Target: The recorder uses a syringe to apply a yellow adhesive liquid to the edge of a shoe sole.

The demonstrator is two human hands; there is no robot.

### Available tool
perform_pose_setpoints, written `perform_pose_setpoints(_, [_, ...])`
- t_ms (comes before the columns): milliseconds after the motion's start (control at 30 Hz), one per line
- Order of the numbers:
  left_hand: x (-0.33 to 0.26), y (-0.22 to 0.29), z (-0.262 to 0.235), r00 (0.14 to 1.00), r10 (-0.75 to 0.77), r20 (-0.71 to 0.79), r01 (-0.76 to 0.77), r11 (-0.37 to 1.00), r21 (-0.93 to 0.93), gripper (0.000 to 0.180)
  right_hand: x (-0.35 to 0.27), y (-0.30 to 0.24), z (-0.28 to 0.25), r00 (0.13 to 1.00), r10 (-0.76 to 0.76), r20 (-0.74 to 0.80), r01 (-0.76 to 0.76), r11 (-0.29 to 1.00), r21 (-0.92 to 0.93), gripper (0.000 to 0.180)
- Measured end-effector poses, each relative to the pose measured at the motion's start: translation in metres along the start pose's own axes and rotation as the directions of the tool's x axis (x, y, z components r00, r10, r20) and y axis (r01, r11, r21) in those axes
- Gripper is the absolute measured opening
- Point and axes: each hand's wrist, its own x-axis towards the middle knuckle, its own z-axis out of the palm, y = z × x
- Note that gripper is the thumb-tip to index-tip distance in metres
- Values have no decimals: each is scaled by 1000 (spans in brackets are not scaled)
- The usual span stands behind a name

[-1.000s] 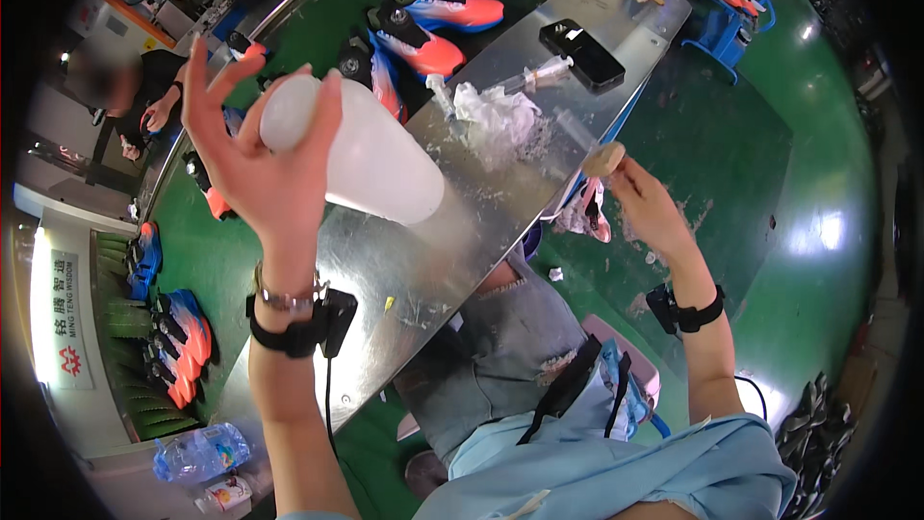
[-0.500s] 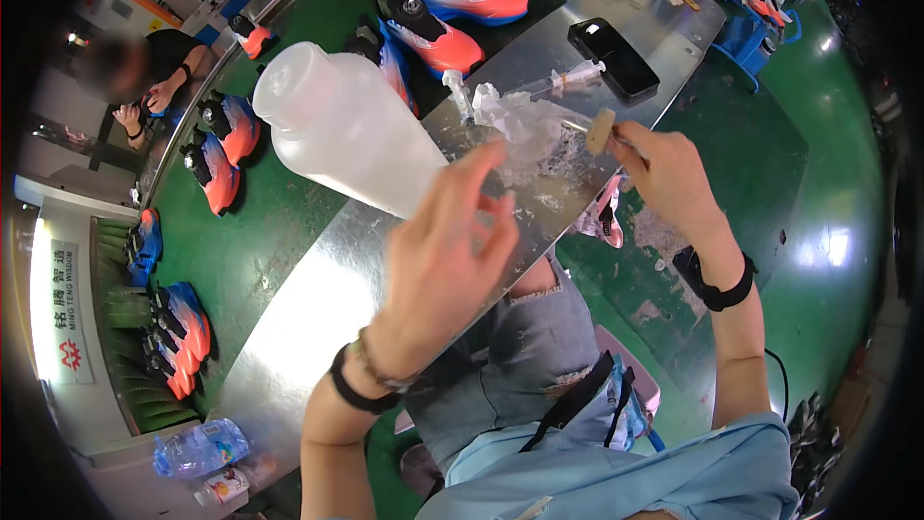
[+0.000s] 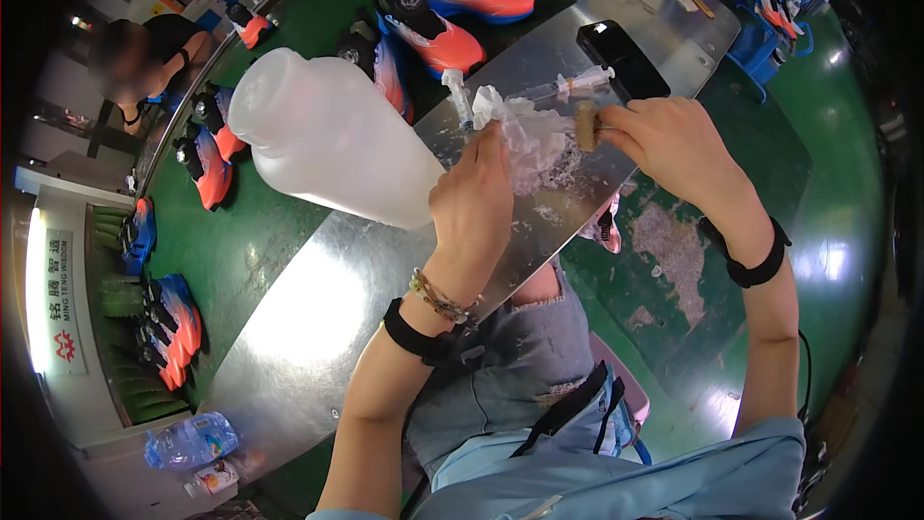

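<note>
Item one: large translucent white plastic bottle (image 3: 332, 149), lying tilted on its side over the near edge of the metal worktop (image 3: 318, 318), neck end toward the green belt. Our left hand (image 3: 474, 207) was closed on its lower end, fingers curled round the wall. We judged it light for its bulk, with thin walls that would give under a squeeze and a smooth skin likely to slip; best taken round the body with the whole palm, or at the narrower neck.

Item two: small brush with a tan bristle head (image 3: 583, 124), pinched between thumb and fingertips of our right hand (image 3: 674, 149), bristles toward the rag. We judged it stiff in the handle, soft at the tip, trivially light; a fingertip pinch suited it.

Item three: crumpled white rag or tissue (image 3: 525, 130), on the worktop between our hands, touching the left fingertips. Soft, shapeless, weightless; we could not tell whether it was damp.

Item four: two plastic syringes (image 3: 577, 85), lying just beyond the rag. Slender, rigid, prone to roll.

Item five: dark phone (image 3: 623, 59), flat on the worktop beyond the right hand.

Item six: orange-and-blue sports shoes (image 3: 438, 39), in a row on the green belt (image 3: 241, 241) beyond the worktop, well apart from both hands.
</note>
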Motion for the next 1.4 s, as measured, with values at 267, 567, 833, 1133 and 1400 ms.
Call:
perform_pose_setpoints(267, [13,4,-17,990,108,94,-119,985,124,25,-4,20,21,997,-45,-65,62,955,291,14])
perform_pose_setpoints(567, [25,-8,-39,879,406,251,-425,905,26,22,-15,35,38,999,8,54,-42,751,659,15])
perform_pose_setpoints(833, [25,-16,-42,741,652,161,-667,742,63,19,-15,34,40,994,-13,107,-73,648,758,14])
perform_pose_setpoints(1133, [23,-9,-42,743,631,223,-668,681,298,24,-44,11,32,982,128,141,-190,717,671,15])
perform_pose_setpoints(1400, [-4,4,-65,918,373,134,-371,928,-36,28,-111,-37,14,899,432,77,-367,644,671,19])
